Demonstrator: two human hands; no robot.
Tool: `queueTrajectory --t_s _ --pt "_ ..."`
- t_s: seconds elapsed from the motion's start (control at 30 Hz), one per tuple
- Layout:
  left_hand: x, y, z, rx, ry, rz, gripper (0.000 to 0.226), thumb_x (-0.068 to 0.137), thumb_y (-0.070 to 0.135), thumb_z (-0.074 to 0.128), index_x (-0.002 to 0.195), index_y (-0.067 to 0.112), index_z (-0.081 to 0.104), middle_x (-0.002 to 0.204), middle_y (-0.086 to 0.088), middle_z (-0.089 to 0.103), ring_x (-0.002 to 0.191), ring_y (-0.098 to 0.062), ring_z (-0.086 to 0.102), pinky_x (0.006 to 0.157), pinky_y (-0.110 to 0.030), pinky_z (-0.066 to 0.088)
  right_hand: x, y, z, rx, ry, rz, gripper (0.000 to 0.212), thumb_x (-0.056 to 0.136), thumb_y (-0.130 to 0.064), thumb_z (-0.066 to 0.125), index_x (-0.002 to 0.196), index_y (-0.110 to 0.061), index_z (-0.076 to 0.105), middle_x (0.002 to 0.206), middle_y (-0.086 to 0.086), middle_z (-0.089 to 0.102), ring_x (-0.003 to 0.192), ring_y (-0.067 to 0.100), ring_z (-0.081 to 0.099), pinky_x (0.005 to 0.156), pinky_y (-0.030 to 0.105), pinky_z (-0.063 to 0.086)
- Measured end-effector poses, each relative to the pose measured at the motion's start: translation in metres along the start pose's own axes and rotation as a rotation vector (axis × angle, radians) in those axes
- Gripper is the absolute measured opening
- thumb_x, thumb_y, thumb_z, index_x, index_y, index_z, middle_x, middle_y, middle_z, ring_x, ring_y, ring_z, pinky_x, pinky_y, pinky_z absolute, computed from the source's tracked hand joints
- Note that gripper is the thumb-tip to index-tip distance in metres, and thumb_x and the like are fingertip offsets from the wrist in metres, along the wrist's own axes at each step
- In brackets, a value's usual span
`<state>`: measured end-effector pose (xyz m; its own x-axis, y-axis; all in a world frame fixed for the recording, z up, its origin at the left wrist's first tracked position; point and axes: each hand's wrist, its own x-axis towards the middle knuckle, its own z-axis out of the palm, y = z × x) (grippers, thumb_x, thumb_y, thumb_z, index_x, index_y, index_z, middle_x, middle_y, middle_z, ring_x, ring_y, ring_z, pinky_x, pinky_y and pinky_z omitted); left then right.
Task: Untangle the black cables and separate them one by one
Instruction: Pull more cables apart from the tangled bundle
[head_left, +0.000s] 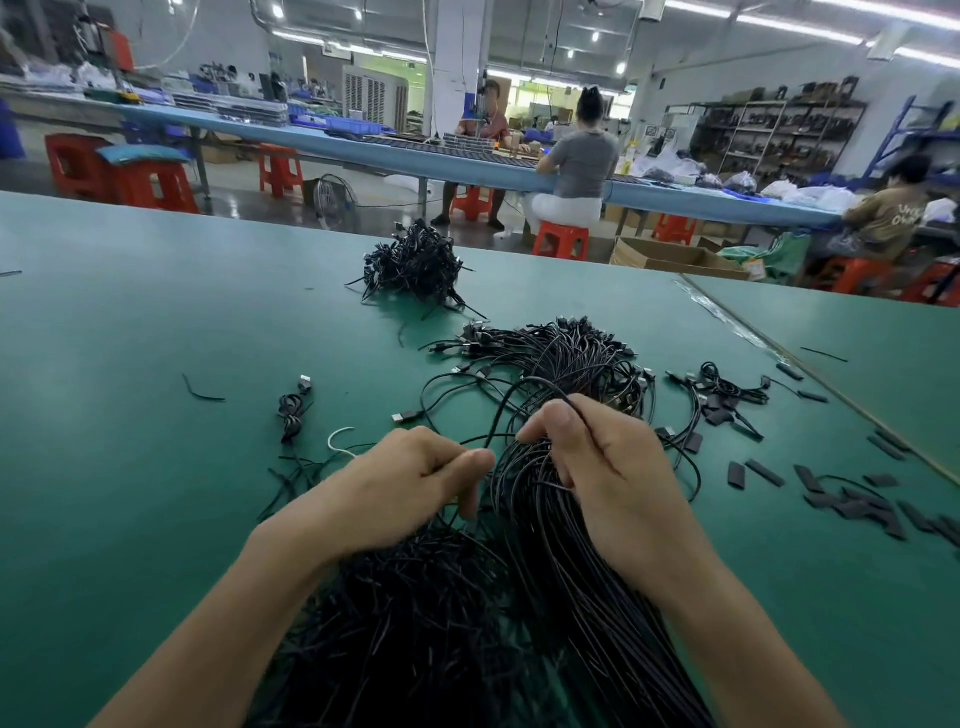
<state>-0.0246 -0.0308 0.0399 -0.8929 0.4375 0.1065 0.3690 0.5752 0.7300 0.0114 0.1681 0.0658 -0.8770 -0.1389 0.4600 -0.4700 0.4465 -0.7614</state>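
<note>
A thick bundle of black cables (571, 571) runs from the bottom edge up the middle of the green table (130, 364) and fans out into a tangle of USB plug ends (566, 358). My right hand (602, 467) grips the bundle near its upper part, fingers curled round several strands. My left hand (410, 478) pinches a single black cable (498, 415) between thumb and forefinger; that cable loops up and over towards the tangle. A mass of cut cable ends (395, 613) lies under my left wrist.
A separate heap of black cables (415, 265) sits farther back. A small coiled cable (292, 410) lies to the left, a few more cables (727, 389) and several flat black sleeve pieces (852, 499) to the right. A table seam (779, 358) runs diagonally right. People work behind.
</note>
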Motion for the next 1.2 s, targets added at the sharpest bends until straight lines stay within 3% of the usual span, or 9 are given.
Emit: queueTrajectory --t_s 0.2,0.33,0.43,0.53,0.67,0.83,0.97,1.1,1.2 --pt "-0.014 0.039 -0.003 -0.774 -0.386 0.174 0.049 0.099 0.050 0.044 0.070 0.020 0.071 0.053 0.006 0.024 0.045 -0.008 0.021 0.045 -0.018 0.022 0.001 0.013 0.017 -0.011 0.017 0.143 0.038 0.105 -0.045 0.031 0.082 -0.029 0.057 0.062 -0.013 0.051 0.059 0.014 0.045 0.064 0.046 0.045" --pt "-0.008 0.046 0.003 -1.189 -0.165 0.124 0.036 0.098 0.041 0.053 0.085 0.018 0.076 0.054 0.009 0.025 0.046 -0.003 0.022 0.038 -0.014 0.022 -0.012 0.017 0.030 -0.236 -0.184 0.221 0.035 0.100 -0.056 0.029 0.104 -0.032 0.054 0.080 -0.002 0.065 0.076 0.028 0.060 0.076 0.049 0.051" --pt "0.003 0.037 0.005 -1.365 0.066 0.060 0.036 0.093 0.034 0.050 0.109 0.012 0.074 0.056 0.010 0.033 0.046 -0.002 0.026 0.035 -0.012 0.024 -0.023 0.014 0.031 -0.514 -0.336 0.171 0.039 0.099 -0.062 0.024 0.095 -0.029 0.044 0.078 -0.002 0.061 0.077 0.030 0.059 0.071 0.042 0.050" --pt "0.008 0.025 0.009 -1.303 0.249 0.022 0.034 0.100 0.027 0.046 0.119 0.008 0.067 0.062 0.007 0.045 0.049 -0.003 0.031 0.038 -0.013 0.030 -0.025 0.001 0.031 -0.521 -0.391 0.063 0.038 0.101 -0.058 0.023 0.086 -0.026 0.039 0.071 -0.006 0.052 0.073 0.027 0.056 0.069 0.041 0.047" --pt "0.008 0.021 0.016 -0.911 0.376 -0.007 0.032 0.107 0.017 0.038 0.110 0.013 0.070 0.071 0.004 0.067 0.057 -0.003 0.049 0.050 -0.016 0.044 -0.022 -0.007 0.026 -0.472 -0.396 -0.068 0.030 0.101 -0.046 0.029 0.081 -0.027 0.041 0.067 -0.009 0.049 0.065 0.016 0.051 0.064 0.040 0.041" --pt "0.000 0.032 0.014 -0.565 0.136 0.016 0.034 0.107 0.014 0.039 0.091 0.016 0.070 0.077 -0.003 0.072 0.070 -0.010 0.066 0.066 -0.021 0.056 -0.010 -0.004 0.011 -0.335 -0.193 -0.118 0.020 0.095 -0.041 0.054 0.089 -0.027 0.065 0.074 -0.015 0.063 0.070 0.005 0.058 0.066 0.035 0.048" --pt "-0.006 0.038 0.014 -0.484 -0.054 -0.056 0.055 0.107 0.037 0.033 0.066 0.015 0.064 0.051 -0.001 0.052 0.042 -0.009 0.043 0.042 -0.018 0.037 -0.001 -0.003 0.003 -0.109 -0.101 -0.104 0.014 0.082 -0.038 0.073 0.076 -0.025 0.071 0.067 -0.006 0.067 0.057 0.008 0.058 0.058 0.031 0.049" --pt "-0.010 0.036 0.008 -0.664 -0.252 -0.131 0.074 0.094 0.070 0.023 0.057 0.017 0.057 0.045 0.005 0.025 0.040 -0.010 0.021 0.040 -0.019 0.022 0.004 0.002 -0.002 0.044 0.004 -0.063 0.022 0.078 -0.040 0.079 0.074 -0.021 0.068 0.053 -0.001 0.055 0.048 0.008 0.039 0.045 0.026 0.034" --pt "-0.010 0.033 -0.001 -0.964 -0.393 -0.102 0.060 0.097 0.061 0.035 0.052 0.023 0.045 0.043 0.009 0.023 0.037 -0.006 0.019 0.036 -0.017 0.017 -0.001 0.009 0.004 0.144 0.012 0.037 0.028 0.082 -0.051 0.064 0.077 -0.024 0.070 0.050 0.000 0.047 0.048 0.010 0.036 0.044 0.032 0.029"
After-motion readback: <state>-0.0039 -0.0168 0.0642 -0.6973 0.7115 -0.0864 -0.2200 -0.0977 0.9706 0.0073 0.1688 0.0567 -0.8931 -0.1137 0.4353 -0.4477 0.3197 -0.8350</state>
